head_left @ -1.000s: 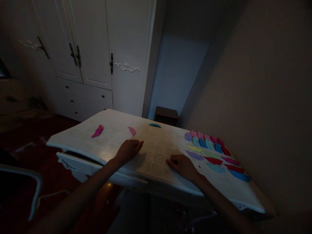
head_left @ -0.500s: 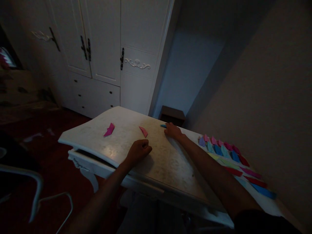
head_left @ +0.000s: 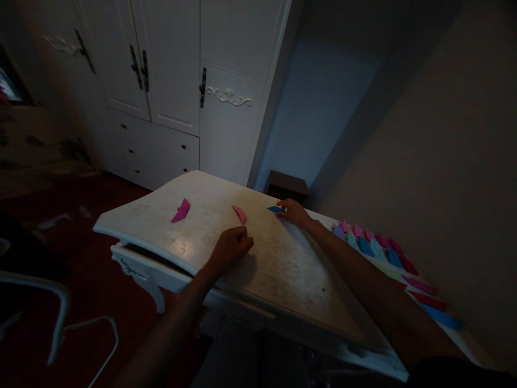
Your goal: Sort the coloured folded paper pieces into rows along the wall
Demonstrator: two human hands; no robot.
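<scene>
1. Wardrobe [head_left: 169, 116], one, white: we list it well beyond both hands, doors closed.
2. Table [head_left: 278, 269], one, white, worn top: under and around both hands; drawer [head_left: 155, 257] at its front, slightly out, left of our left hand.
3. Paper boats in rows [head_left: 366, 247], mixed pinks, blues, reds, purple, green: right of our right hand, beyond the forearm, which hides some, so we give no full count. We judge this part of the layout done.
4. Left hand [head_left: 231, 248], one: curled into a loose fist low over the tabletop; we see nothing in it.
5. Right hand [head_left: 295, 213], one: reached out to the far edge, thumb and forefinger closed to a pinch on the blue boat.
6. Magenta boat [head_left: 181, 210], one: left of and beyond our left hand, outside the rows.
7. Blue boat [head_left: 275, 209], one: at our right fingertips, outside the rows.
8. Pink boat [head_left: 239, 214], one: just beyond our left hand, untouched. We judge these three left over.
9. Dark speck [head_left: 323, 290], one: nearer us than our right hand.
</scene>
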